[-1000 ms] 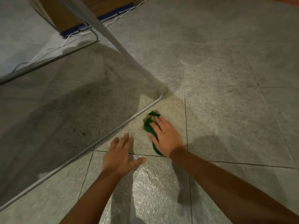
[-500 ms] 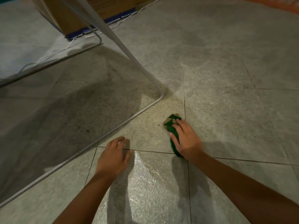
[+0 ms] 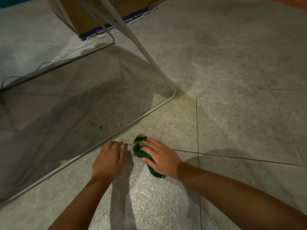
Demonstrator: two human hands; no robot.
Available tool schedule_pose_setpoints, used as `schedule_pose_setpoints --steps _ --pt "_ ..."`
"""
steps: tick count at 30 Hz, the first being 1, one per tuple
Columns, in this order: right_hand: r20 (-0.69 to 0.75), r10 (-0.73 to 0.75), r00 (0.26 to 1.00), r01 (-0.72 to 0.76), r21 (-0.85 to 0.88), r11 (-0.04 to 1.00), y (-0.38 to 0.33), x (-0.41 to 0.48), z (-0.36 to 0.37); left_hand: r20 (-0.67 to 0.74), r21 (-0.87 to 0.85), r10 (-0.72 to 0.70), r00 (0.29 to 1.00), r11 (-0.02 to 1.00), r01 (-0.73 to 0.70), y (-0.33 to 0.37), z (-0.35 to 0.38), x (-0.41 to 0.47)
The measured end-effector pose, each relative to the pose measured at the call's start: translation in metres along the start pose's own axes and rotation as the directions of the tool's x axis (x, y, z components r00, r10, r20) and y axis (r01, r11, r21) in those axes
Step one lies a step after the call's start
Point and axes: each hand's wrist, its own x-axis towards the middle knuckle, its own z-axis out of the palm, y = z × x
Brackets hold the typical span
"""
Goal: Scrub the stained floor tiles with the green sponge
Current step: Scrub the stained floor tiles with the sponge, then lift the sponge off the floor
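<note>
Our right hand (image 3: pixel 158 157) presses green sponge (image 3: pixel 141 149) flat onto floor tiles (image 3: pixel 232 122), fingers spread over it. Our left hand (image 3: pixel 108 161) just beside sponge, palm down, fingers curled, holding nothing. Cardboard box (image 3: pixel 93 15) well apart; contents unseen.

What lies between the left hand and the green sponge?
In the head view, only bare tile and a grout line separate the left hand from the green sponge.

Dim, warm indoor light. A broad dark shadow covers the floor tiles (image 3: pixel 232 113) from 8 to 11 o'clock. Wet glare sparkles toward 6 o'clock, between both forearms' shadows. Wide-angle bending curves the grout lines at the edges. Corners darken; focus is soft throughout.
</note>
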Motion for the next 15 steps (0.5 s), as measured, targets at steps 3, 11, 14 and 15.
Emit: schedule_pose_setpoints --steps 3,11,14,15 --pt "0.042 0.076 0.996 -0.081 0.118 0.99 -0.004 -0.019 -0.012 0.016 -0.001 -0.019 1.0 1.0 0.019 0.003 0.0 -0.004" --pt "-0.069 0.596 0.8 -0.389 0.696 0.603 0.011 -0.056 -0.059 0.029 -0.081 -0.014 0.999 0.997 0.016 0.028 0.007 -0.015" --pt "-0.016 0.748 0.664 -0.412 0.826 0.384 0.021 -0.059 -0.083 0.061 -0.121 0.005 0.998 0.993 0.002 0.04 0.007 -0.011" --pt "-0.01 0.769 0.639 -0.421 0.832 0.362 0.024 -0.06 -0.09 0.078 -0.127 0.013 0.997 0.992 -0.003 0.044 0.005 -0.008"
